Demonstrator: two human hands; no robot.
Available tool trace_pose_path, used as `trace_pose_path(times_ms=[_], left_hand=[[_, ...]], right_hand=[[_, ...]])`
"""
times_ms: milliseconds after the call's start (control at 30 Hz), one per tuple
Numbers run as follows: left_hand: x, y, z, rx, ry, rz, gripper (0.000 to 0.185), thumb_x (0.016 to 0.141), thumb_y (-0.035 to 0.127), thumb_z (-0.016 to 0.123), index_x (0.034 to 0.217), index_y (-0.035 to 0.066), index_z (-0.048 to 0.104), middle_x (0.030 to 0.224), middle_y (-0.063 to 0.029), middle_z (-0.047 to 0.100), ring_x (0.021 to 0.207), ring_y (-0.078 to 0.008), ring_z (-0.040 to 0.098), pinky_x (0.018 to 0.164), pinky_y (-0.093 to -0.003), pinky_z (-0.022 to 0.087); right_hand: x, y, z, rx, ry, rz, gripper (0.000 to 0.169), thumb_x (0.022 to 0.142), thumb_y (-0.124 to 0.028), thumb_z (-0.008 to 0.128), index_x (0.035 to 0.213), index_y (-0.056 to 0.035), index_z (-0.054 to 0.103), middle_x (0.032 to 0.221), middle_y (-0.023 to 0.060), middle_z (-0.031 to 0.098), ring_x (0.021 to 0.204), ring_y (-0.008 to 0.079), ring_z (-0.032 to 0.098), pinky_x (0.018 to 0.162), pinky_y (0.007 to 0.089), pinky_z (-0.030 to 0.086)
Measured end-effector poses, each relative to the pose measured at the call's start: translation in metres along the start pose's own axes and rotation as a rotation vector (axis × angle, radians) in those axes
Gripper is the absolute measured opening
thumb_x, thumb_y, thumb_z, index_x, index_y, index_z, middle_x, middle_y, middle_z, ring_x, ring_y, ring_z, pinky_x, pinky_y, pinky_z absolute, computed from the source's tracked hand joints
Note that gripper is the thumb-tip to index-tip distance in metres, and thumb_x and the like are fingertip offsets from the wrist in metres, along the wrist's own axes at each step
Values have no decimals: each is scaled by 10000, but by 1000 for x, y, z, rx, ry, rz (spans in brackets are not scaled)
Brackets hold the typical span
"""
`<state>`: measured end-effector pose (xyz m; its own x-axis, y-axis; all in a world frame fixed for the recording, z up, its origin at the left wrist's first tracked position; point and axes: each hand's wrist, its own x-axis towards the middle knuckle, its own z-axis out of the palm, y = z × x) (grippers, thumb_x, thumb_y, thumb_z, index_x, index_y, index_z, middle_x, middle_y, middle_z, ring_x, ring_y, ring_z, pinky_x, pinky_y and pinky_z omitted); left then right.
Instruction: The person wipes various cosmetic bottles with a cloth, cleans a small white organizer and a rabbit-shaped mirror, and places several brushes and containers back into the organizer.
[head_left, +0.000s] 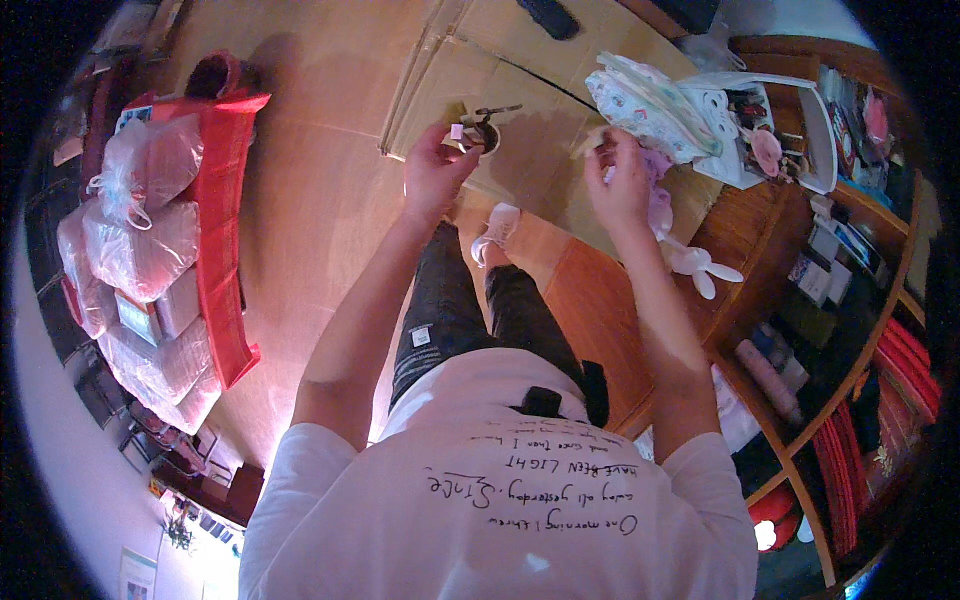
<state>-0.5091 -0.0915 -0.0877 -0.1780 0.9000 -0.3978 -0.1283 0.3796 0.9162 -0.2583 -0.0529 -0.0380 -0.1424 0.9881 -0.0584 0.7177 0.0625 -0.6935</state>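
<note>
My left hand reaches over a flattened cardboard sheet. Its thumb and fingers hold a small dark ring-shaped object with a pale rim and a pinkish-white square face; I cannot tell what it is. A thin dark bar sticks out beyond it, perhaps part of the same thing. To the right, my right hand has its fingertips pinched on a small tan piece, too blurred to name. Purple cloth and a printed plastic packet lie close beside that hand.
A white plastic basket with small items stands at the right, near a white rabbit-ear shape. Wooden shelves curve along that side. On the left, plastic-wrapped bundles sit by a red cover. A dark object lies on the cardboard.
</note>
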Motion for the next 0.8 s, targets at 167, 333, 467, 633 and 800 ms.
trace_pose_path(times_ms=[167,333,467,633,800], left_hand=[[4,-6,-2,54,8,36,340,787,71,725,1087,9,579,913,-37,662,720,-100,606,667,-257,512],[5,-6,-3,127,4,53,369,753,88,749,1080,20,590,866,-26,664,683,-87,593,637,-253,504],[7,-19,-4,178,9,81,372,737,93,767,1062,36,597,870,-33,672,695,-96,607,634,-258,511],[9,-22,-2,169,-31,130,407,725,98,783,1079,48,589,926,-43,683,751,-112,643,654,-263,527],[7,-13,1,325,-45,51,439,720,51,776,1107,44,568,982,-47,670,813,-117,648,671,-253,533]], right_hand=[[-4,-40,5,733,104,55,268,906,-49,596,1136,4,469,1082,118,608,959,187,627,820,316,538],[-1,-59,18,581,36,-60,269,878,-60,642,1099,-6,498,1061,129,614,936,189,643,812,308,538],[5,-67,45,466,49,-99,294,867,-95,659,1110,-15,514,985,107,637,896,218,662,739,328,540],[4,-58,61,293,-133,-61,365,838,-134,685,1154,-53,522,1088,150,606,942,275,643,808,370,516],[-5,-28,27,-85,56,-190,487,775,-154,735,1203,-62,520,1210,153,548,1151,308,525,966,432,426]])
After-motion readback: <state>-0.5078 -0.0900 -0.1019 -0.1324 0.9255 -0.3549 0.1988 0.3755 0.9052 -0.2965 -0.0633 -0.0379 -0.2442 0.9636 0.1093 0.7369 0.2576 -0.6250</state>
